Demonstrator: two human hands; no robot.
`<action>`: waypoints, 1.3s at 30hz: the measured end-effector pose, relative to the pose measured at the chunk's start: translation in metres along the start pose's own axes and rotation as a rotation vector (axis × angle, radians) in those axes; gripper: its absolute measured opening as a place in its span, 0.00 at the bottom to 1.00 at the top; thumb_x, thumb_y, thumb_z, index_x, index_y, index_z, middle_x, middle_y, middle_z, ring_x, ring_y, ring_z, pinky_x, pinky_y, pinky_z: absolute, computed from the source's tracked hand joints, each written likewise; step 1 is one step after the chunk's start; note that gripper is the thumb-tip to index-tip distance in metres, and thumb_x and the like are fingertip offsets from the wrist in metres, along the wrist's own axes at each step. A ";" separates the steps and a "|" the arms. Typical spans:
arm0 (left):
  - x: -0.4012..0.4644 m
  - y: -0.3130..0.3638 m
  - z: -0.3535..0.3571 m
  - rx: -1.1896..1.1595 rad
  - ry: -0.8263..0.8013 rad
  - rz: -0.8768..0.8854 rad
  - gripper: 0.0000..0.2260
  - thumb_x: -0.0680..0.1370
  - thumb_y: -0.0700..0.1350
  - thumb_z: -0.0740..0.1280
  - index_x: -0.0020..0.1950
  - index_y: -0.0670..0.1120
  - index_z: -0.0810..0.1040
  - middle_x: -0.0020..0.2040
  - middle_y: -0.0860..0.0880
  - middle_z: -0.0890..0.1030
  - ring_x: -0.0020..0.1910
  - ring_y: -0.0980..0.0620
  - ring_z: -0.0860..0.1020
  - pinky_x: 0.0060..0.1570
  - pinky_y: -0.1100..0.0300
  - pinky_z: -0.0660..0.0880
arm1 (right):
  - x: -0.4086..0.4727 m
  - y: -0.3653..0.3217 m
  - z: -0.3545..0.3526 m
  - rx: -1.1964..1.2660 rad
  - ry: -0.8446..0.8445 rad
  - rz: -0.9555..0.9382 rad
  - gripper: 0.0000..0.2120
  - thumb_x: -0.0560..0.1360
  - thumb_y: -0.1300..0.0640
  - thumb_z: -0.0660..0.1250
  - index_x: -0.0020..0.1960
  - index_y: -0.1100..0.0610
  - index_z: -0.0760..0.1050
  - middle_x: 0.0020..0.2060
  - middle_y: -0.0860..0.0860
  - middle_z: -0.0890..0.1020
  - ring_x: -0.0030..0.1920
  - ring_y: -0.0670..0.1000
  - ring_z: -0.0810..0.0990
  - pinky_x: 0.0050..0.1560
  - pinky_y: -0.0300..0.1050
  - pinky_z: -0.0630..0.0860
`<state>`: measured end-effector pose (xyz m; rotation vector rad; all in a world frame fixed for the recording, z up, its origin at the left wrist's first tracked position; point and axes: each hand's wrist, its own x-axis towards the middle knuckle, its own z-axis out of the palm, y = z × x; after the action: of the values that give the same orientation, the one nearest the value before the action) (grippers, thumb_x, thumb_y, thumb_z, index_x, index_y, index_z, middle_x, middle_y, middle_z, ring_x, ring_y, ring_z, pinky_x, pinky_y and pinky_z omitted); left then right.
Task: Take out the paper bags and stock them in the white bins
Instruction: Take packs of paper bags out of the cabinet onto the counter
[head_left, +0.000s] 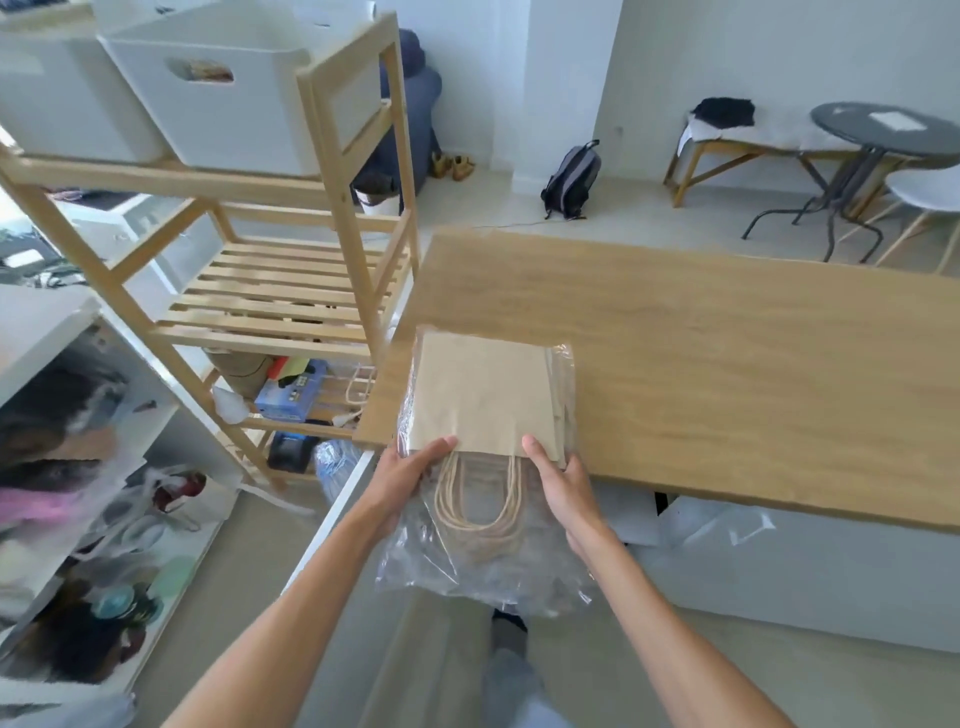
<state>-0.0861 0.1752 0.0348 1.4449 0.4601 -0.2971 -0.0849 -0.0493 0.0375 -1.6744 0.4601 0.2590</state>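
A flat stack of brown paper bags lies inside a clear plastic wrapper at the near left corner of the wooden table. The bags' twisted paper handles hang over the table edge inside the wrapper. My left hand grips the stack's near left corner, thumb on top. My right hand grips the near right corner the same way. Two white bins stand on the top of a wooden rack at the upper left.
The slatted wooden rack stands just left of the table, its middle shelf bare and small items on the lower one. White shelves with clutter fill the left. A white box sits under the table. Backpack, bench, round table and chair stand beyond.
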 end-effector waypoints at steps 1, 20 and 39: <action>0.017 0.009 0.002 0.002 0.006 -0.034 0.24 0.64 0.55 0.83 0.49 0.39 0.85 0.49 0.37 0.87 0.53 0.35 0.85 0.56 0.47 0.82 | 0.018 -0.008 0.002 -0.005 0.008 0.008 0.40 0.73 0.34 0.72 0.75 0.58 0.67 0.72 0.52 0.76 0.70 0.52 0.74 0.67 0.47 0.69; 0.201 0.104 0.012 0.365 0.150 0.101 0.18 0.71 0.59 0.78 0.46 0.46 0.79 0.37 0.51 0.82 0.33 0.61 0.83 0.30 0.70 0.75 | 0.209 -0.109 0.033 -0.264 -0.034 0.162 0.28 0.78 0.40 0.66 0.65 0.63 0.74 0.66 0.59 0.79 0.61 0.58 0.79 0.46 0.44 0.71; 0.058 0.036 -0.027 0.359 0.139 0.096 0.27 0.80 0.59 0.68 0.71 0.42 0.69 0.61 0.39 0.78 0.59 0.39 0.79 0.63 0.42 0.75 | 0.052 -0.067 0.011 -0.204 -0.004 -0.094 0.28 0.83 0.51 0.64 0.80 0.56 0.64 0.75 0.55 0.72 0.73 0.55 0.73 0.73 0.49 0.69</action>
<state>-0.0223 0.2105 0.0372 1.8411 0.4632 -0.2098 -0.0084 -0.0392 0.0732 -1.8886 0.3604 0.2460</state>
